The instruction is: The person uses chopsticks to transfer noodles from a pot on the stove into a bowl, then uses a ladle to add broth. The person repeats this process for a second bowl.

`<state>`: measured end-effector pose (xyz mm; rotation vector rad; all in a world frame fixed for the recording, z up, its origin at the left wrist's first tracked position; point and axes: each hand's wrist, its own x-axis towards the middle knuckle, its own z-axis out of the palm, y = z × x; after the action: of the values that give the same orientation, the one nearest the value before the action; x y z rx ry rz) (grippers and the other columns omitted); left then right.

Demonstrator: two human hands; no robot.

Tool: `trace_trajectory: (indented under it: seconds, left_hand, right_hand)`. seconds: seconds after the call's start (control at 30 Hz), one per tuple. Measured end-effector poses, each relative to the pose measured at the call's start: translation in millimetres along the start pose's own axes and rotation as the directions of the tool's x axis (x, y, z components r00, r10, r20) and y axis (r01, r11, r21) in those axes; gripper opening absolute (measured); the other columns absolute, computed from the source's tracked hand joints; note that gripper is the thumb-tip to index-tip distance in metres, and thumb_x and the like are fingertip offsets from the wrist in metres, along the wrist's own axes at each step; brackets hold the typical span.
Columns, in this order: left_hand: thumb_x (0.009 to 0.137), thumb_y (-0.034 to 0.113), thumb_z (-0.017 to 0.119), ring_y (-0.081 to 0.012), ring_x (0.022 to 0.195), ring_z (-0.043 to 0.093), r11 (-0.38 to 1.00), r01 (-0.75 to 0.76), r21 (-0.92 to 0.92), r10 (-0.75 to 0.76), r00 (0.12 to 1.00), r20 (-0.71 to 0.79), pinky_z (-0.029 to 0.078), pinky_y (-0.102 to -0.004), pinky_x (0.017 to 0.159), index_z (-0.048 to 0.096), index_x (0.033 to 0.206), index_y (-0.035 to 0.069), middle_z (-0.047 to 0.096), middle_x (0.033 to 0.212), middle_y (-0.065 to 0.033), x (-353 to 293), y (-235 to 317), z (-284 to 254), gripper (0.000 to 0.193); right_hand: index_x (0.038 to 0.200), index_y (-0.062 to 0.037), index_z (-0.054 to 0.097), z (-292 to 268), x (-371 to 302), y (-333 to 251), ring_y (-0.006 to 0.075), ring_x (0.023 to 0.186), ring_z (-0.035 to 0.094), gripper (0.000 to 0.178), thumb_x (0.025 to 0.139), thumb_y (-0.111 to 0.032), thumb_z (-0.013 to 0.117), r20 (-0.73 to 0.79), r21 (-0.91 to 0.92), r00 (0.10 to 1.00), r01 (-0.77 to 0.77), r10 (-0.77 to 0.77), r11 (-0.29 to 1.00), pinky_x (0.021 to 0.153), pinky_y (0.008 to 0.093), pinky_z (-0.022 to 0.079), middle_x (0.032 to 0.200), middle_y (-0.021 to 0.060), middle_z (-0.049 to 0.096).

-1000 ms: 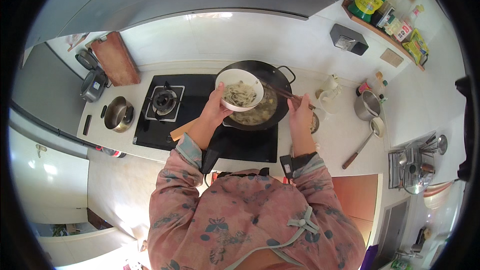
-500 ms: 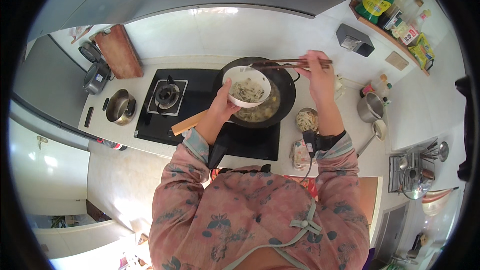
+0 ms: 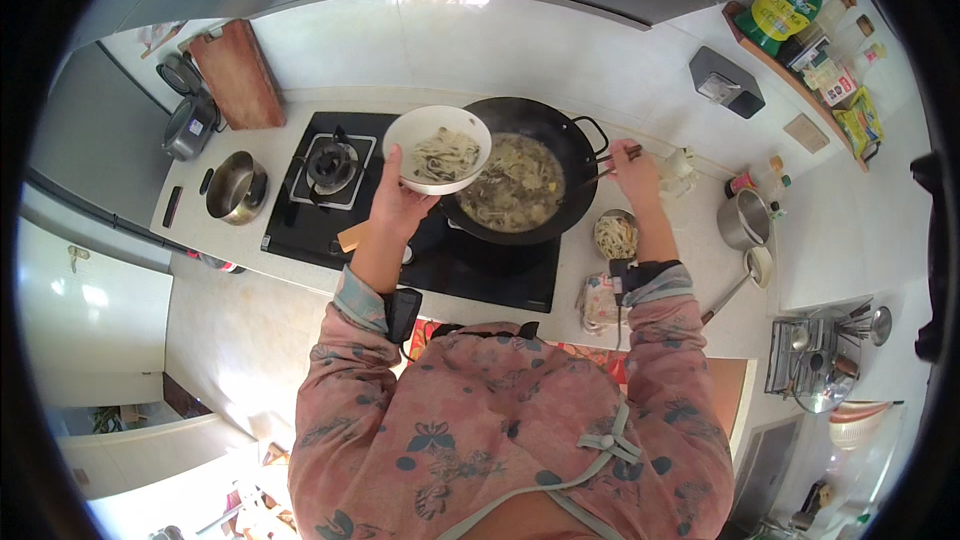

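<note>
My left hand (image 3: pixel 392 205) grips a white bowl (image 3: pixel 410 128) by its near side, thumb at the rim. Pale and dark strips of food lie inside it. The bowl hangs over the left edge of a black wok (image 3: pixel 578 145), hiding part of it. Cloudy broth with pale pieces (image 3: pixel 515 185) fills the wok's bottom. Closed around a pair of dark chopsticks (image 3: pixel 606 172), my right hand (image 3: pixel 637 178) is just right of the wok, near its loop handle (image 3: pixel 594 132). The chopsticks' tips point toward the broth; where they end is hard to see.
A wooden handle (image 3: pixel 352 238) juts out beneath my left wrist. Left of the wok are a bare burner (image 3: pixel 332 168) and a steel pot (image 3: pixel 237 208). A small container of strips (image 3: pixel 615 237) and a wrapped package (image 3: pixel 598 302) sit by my right forearm. A ladle (image 3: pixel 757 265) lies farther right.
The bowl has moved left with my left hand, uncovering more of the wok. My right hand has come down and nearer, bringing the chopsticks from above the bowl to the wok's right side.
</note>
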<state>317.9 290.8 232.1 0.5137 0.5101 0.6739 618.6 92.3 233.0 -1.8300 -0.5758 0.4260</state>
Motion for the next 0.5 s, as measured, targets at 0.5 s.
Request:
trace_trajectory:
  seconds: [0.5]
  left_hand:
    - [0.091, 0.048, 0.04, -0.0331, 0.115, 0.048, 0.992, -0.117, 0.036, 0.114, 0.99, 0.082, 0.047, -0.0483, 0.089, 0.031, 0.133, 0.003, 0.044, 0.129, -0.0161, -54.0, 29.9, -15.0, 0.062]
  right_hand:
    - [0.084, -0.0046, 0.051, 139.1, 30.2, 63.7, 0.0211, 0.072, 0.056, 0.023, 0.089, -0.027, 0.055, 0.086, 0.724, 0.91, -0.337, 0.406, 0.602, 0.068, 0.0386, 0.056, 0.081, 0.0073, 0.054]
